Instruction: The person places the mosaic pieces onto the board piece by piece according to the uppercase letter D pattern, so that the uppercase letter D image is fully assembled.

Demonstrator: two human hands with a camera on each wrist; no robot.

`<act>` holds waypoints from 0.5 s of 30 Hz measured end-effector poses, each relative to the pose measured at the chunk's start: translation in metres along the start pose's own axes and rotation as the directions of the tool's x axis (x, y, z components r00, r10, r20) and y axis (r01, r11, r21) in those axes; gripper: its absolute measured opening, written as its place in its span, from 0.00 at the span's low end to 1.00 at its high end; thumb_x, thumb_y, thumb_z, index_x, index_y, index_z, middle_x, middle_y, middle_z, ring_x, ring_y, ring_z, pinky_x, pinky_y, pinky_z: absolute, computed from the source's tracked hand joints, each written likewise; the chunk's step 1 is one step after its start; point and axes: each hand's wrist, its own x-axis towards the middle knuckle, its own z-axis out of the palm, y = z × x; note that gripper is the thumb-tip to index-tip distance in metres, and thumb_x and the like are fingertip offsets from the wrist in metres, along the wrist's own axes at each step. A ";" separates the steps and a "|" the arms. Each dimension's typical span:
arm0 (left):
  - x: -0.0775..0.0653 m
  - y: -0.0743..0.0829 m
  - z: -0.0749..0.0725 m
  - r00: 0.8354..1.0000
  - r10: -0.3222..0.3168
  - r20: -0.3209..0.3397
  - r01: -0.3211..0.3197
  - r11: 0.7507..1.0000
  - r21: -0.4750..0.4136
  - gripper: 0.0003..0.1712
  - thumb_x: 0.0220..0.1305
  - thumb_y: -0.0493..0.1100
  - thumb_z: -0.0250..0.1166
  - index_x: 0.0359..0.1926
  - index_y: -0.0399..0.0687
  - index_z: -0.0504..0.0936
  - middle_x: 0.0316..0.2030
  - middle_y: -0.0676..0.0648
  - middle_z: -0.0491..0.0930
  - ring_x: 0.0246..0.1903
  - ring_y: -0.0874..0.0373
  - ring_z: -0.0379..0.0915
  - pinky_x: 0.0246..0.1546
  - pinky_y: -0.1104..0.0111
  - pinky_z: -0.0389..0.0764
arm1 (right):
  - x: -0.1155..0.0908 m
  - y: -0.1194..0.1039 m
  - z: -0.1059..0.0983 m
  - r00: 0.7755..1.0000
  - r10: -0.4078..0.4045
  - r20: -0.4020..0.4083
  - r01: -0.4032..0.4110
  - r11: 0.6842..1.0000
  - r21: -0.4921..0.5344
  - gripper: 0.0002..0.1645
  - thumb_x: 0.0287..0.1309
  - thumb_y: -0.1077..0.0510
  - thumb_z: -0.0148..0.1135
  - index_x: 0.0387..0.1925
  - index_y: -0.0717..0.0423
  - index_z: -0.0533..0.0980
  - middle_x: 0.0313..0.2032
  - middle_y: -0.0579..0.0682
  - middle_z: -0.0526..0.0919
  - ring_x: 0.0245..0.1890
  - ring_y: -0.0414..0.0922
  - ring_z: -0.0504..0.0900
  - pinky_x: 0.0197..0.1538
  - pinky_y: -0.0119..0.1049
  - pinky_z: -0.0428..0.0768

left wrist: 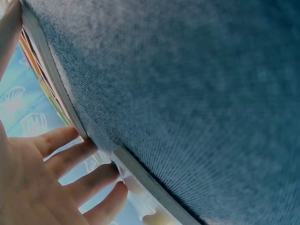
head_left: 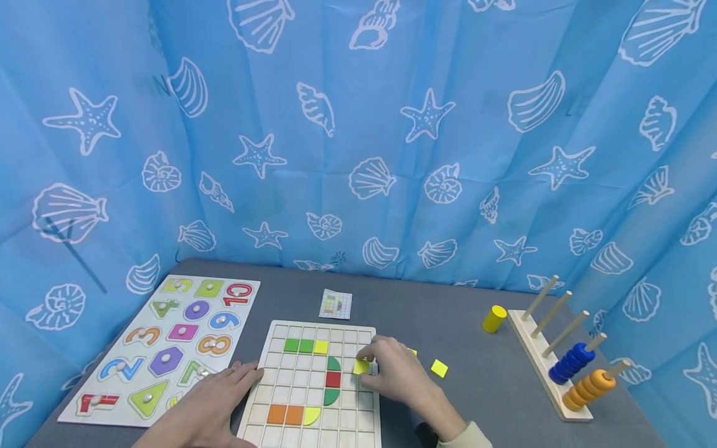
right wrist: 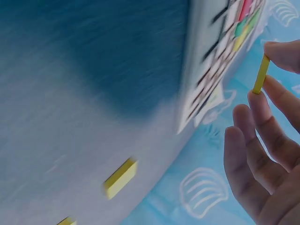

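A wooden grid board (head_left: 347,423) lies in front, bearing green, yellow, red and orange pieces, some square and some rounded. My right hand (head_left: 400,373) is over the board's right columns, pinching a yellow square tile (head_left: 360,367) between thumb and fingertips. In the right wrist view this tile (right wrist: 261,75) shows edge-on, the other fingers slightly bent beside it. My left hand (head_left: 210,404) is at the board's left edge, fingers extended; in the left wrist view its fingers (left wrist: 70,157) reach the edges of two boards.
Left of the grid board lies a number-and-shape puzzle board (head_left: 190,351) with knobbed pieces. A small pattern card (head_left: 336,303) sits behind. To the right are a loose yellow tile (head_left: 439,368), another partly hidden, a yellow cylinder (head_left: 494,319) and a peg rack (head_left: 532,348) with blue and orange rings.
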 end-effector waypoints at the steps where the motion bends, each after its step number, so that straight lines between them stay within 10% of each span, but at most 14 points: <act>1: 0.000 0.000 0.000 1.000 0.004 -0.010 -0.004 1.000 0.011 0.70 0.38 0.86 0.68 0.70 0.40 0.71 0.69 0.36 0.72 0.65 0.28 0.72 0.55 0.35 0.78 | 0.002 -0.004 0.001 1.000 -0.004 0.005 0.004 1.000 0.006 0.14 0.46 0.62 0.74 0.39 0.57 0.89 0.31 0.47 0.83 0.28 0.36 0.70 0.27 0.27 0.68; 15: 0.000 0.001 -0.001 1.000 -0.020 0.010 0.020 1.000 -0.007 0.70 0.38 0.86 0.68 0.71 0.41 0.70 0.70 0.37 0.72 0.66 0.29 0.70 0.57 0.34 0.76 | 0.027 -0.055 0.031 0.991 -0.121 0.053 0.120 0.993 0.016 0.16 0.46 0.61 0.75 0.41 0.54 0.89 0.33 0.44 0.85 0.27 0.30 0.72 0.23 0.23 0.69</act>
